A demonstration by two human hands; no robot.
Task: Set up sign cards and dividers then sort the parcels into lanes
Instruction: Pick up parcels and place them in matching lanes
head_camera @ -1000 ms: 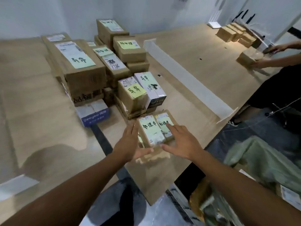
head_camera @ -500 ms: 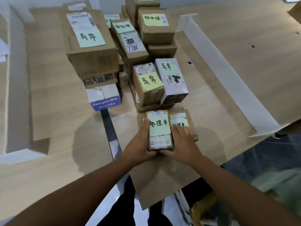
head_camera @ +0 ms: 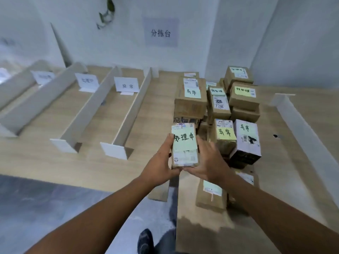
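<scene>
Head view of a sorting table during the parcel stage. At centre frame the left hand (head_camera: 159,162) and the right hand (head_camera: 209,162) grip a small brown cardboard parcel with a pale green handwritten note (head_camera: 184,145). Each hand's fingers are curled round one long side, and the parcel is lifted clear of the light wooden table (head_camera: 45,162), in front of the pile. In the upper left and centre, long white board dividers (head_camera: 132,114) stand on edge and run back toward the wall, marking parallel lanes. A folded white sign card (head_camera: 126,85) stands at the far end of the nearest lane, a second card (head_camera: 87,83) in the next, and a third (head_camera: 43,77) beyond. The writing on the two farther cards is too blurred to read with certainty. Another white divider (head_camera: 308,129) runs along the right edge of the frame. The unsorted stack of brown and white parcels with green and yellow notes (head_camera: 216,105) fills the centre right, and a flat brown parcel (head_camera: 211,195) lies below the right forearm. The setting-up thus appears done, since dividers and cards are in place. The sorting appears barely begun: every parcel in view is in the pile or in the hands, so nearly all remain to be laid in their lanes.
</scene>
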